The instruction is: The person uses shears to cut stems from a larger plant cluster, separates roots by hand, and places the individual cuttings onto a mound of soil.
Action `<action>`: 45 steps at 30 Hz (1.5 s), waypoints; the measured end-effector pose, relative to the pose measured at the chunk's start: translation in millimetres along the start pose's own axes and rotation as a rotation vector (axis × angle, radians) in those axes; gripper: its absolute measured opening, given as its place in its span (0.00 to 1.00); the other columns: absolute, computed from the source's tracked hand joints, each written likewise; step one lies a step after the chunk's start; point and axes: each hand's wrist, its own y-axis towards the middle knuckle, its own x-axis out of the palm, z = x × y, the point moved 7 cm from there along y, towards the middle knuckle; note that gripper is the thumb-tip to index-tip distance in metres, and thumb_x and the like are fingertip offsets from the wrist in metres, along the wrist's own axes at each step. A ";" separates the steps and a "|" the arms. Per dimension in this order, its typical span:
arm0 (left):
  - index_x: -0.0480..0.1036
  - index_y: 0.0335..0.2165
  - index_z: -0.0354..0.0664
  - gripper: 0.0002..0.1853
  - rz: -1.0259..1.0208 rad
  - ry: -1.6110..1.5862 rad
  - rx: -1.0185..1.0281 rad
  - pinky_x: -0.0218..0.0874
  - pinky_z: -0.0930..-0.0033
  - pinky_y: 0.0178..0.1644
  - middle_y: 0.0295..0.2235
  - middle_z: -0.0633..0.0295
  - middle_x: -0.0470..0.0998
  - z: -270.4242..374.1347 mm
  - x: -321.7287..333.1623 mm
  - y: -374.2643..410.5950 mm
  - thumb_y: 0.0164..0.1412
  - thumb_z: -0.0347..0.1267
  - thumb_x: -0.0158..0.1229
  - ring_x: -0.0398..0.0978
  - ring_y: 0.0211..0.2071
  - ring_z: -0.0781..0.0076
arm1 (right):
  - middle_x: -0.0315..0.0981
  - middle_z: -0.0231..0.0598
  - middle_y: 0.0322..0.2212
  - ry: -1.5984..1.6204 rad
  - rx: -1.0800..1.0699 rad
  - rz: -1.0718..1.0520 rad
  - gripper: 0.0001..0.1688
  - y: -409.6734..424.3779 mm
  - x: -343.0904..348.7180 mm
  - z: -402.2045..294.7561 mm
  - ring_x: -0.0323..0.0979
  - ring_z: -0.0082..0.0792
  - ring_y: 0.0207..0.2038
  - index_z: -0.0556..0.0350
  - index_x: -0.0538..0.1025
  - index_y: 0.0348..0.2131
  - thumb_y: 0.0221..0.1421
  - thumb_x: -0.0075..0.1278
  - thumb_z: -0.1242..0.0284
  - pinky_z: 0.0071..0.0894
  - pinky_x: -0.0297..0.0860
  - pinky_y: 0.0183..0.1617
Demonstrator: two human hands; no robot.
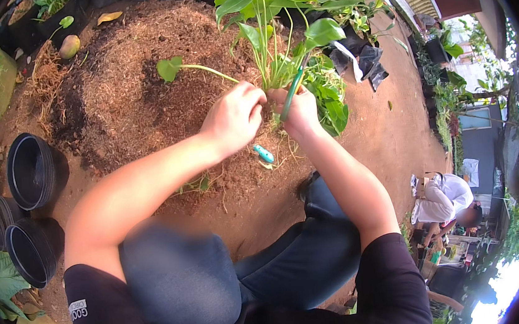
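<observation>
A leafy green plant (268, 53) with long stalks stands upright before me, its base between my two hands. My left hand (234, 120) is closed at the base, on a single leaf stalk (208, 70) that leans out left to a heart-shaped leaf. In my right hand (300, 111) is a green-handled cutting tool (291, 97), pointing up and away beside the stalks. My right fingertips also reach the plant's base. Fingers hide the exact contact there. On the soil below my hands lies a small turquoise object (264, 153) with dark spots.
A mound of loose brown soil mix (116, 82) spreads ahead. Stacked black plastic pots (31, 172) stand at left, near bare roots (47, 72). Cut greenery (328, 94) and torn black plastic (369, 62) lie right. Another person (446, 200) bends over farther right.
</observation>
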 end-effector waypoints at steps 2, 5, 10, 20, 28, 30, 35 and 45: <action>0.69 0.33 0.35 0.11 -0.002 -0.040 -0.160 0.66 0.67 0.36 0.33 0.56 0.71 -35.0 5.7 -4.4 0.46 0.24 0.57 0.73 0.30 0.66 | 0.70 0.33 0.21 0.079 0.059 -0.045 0.13 -6.0 23.5 12.6 0.65 0.24 0.20 0.58 0.69 0.25 0.36 0.56 0.85 0.24 0.63 0.25; 0.70 0.32 0.35 0.12 -0.006 -0.085 -0.279 0.66 0.68 0.33 0.33 0.57 0.71 -57.2 9.6 -11.7 0.45 0.25 0.58 0.73 0.27 0.67 | 0.72 0.35 0.23 0.092 0.161 -0.063 0.14 -4.2 33.3 34.9 0.65 0.24 0.19 0.60 0.70 0.27 0.35 0.57 0.85 0.22 0.60 0.22; 0.71 0.31 0.36 0.16 0.028 -0.061 -0.270 0.64 0.70 0.30 0.26 0.59 0.68 -82.3 12.8 -18.9 0.39 0.29 0.64 0.69 0.23 0.70 | 0.71 0.34 0.22 0.033 0.302 -0.166 0.15 -1.1 38.2 61.3 0.62 0.20 0.16 0.57 0.70 0.28 0.36 0.57 0.84 0.19 0.56 0.18; 0.74 0.33 0.35 0.15 -0.022 0.019 -0.466 0.64 0.78 0.27 0.21 0.63 0.76 -106.5 1.1 -12.6 0.45 0.32 0.65 0.71 0.21 0.83 | 0.74 0.42 0.34 0.199 0.391 -0.368 0.13 1.1 50.8 74.1 0.57 0.20 0.16 0.57 0.66 0.36 0.51 0.47 0.69 0.19 0.54 0.16; 0.73 0.32 0.36 0.12 -0.185 0.009 -0.596 0.64 0.77 0.40 0.30 0.63 0.77 -120.0 -3.6 -8.6 0.47 0.30 0.62 0.73 0.31 0.82 | 0.72 0.32 0.24 -0.227 -0.010 -0.225 0.20 6.5 38.0 71.7 0.65 0.17 0.19 0.57 0.67 0.33 0.41 0.60 0.71 0.18 0.64 0.23; 0.70 0.30 0.37 0.09 -0.166 -0.124 -0.562 0.63 0.77 0.41 0.31 0.65 0.74 -120.9 -4.6 -11.3 0.48 0.26 0.61 0.71 0.33 0.81 | 0.71 0.31 0.24 -0.392 -0.042 -0.174 0.22 5.5 39.7 74.0 0.66 0.20 0.22 0.57 0.67 0.33 0.39 0.62 0.69 0.20 0.65 0.28; 0.69 0.32 0.38 0.09 -0.071 -0.357 -0.646 0.62 0.79 0.40 0.30 0.68 0.72 -125.2 -7.1 -39.1 0.50 0.22 0.59 0.69 0.32 0.83 | 0.69 0.31 0.25 -0.394 0.047 -0.255 0.28 1.3 53.9 80.9 0.68 0.22 0.29 0.57 0.67 0.34 0.36 0.65 0.65 0.23 0.66 0.37; 0.69 0.27 0.37 0.10 0.063 -0.337 -0.364 0.65 0.78 0.33 0.30 0.63 0.72 -108.2 -13.0 -73.9 0.44 0.20 0.62 0.71 0.29 0.80 | 0.68 0.32 0.28 -0.353 0.030 -0.285 0.25 -13.0 63.7 101.4 0.66 0.21 0.31 0.61 0.64 0.37 0.41 0.60 0.73 0.23 0.66 0.38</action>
